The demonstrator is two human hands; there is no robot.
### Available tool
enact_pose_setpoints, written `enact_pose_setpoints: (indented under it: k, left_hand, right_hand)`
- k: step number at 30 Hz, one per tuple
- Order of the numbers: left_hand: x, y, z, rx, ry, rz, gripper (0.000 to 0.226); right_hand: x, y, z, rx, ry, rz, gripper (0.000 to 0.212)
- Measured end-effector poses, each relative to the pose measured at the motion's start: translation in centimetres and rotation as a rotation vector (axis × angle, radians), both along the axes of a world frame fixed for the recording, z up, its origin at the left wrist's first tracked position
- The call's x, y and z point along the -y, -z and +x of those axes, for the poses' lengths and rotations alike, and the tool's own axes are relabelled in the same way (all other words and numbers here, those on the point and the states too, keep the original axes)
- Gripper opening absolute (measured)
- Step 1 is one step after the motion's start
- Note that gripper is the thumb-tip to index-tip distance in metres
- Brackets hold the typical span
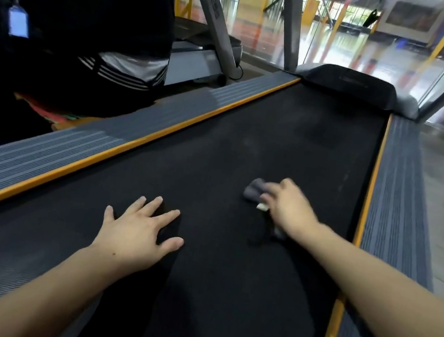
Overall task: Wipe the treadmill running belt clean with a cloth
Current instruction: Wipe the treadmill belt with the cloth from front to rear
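The black running belt (293, 139) stretches away from me between two grey side rails with orange edging. My left hand (137, 230) lies flat on the belt with its fingers spread. Further up the belt, my right hand (289, 206) grips a bunched grey cloth (254, 190) and presses it onto the belt surface. A small pale scrap shows under that hand's thumb side. The cloth is blurred by motion.
The left side rail (109, 132) and right side rail (401, 180) border the belt. A person in dark clothes (85, 28) sits beside the left rail. Grey uprights (211, 13) rise at the far end near the motor cover (349, 82). Glass walls stand on the right.
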State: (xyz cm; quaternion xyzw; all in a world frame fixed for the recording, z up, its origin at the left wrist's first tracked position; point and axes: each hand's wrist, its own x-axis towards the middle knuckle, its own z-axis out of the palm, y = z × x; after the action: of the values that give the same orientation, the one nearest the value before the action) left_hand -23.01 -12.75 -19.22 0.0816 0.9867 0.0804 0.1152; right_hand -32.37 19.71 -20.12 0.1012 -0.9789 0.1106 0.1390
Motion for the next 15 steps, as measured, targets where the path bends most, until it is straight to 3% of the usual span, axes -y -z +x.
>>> enact_pose_setpoints:
  k: [2,3,5,10,12,15]
  left_hand:
    - [0.0,0.0,-0.5,0.061,-0.004,-0.006,0.073]
    - [0.0,-0.2,-0.8,0.082,-0.002,-0.01,0.074]
    - [0.1,-0.5,-1.3,0.118,0.0,-0.003,0.074]
    - [0.4,-1.7,-1.4,0.156,-0.012,0.06,0.068]
    - [0.8,-1.7,-1.0,0.136,-0.041,0.11,0.063]
    - [1.1,-1.1,-0.1,0.08,-0.079,0.107,0.06]
  right_hand:
    - [-1.4,0.1,-3.4,0.029,0.26,-0.075,0.029]
    - [-1.1,0.1,-3.8,0.036,0.283,-0.081,0.029]
    - [0.2,-0.8,-2.3,0.04,0.208,-0.102,0.026]
    - [5.8,0.2,5.7,0.002,-0.326,0.006,0.019]
    - [6.3,0.7,5.1,0.067,-0.459,0.055,0.024]
    - [3.7,0.4,-2.3,0.009,-0.191,-0.014,0.023]
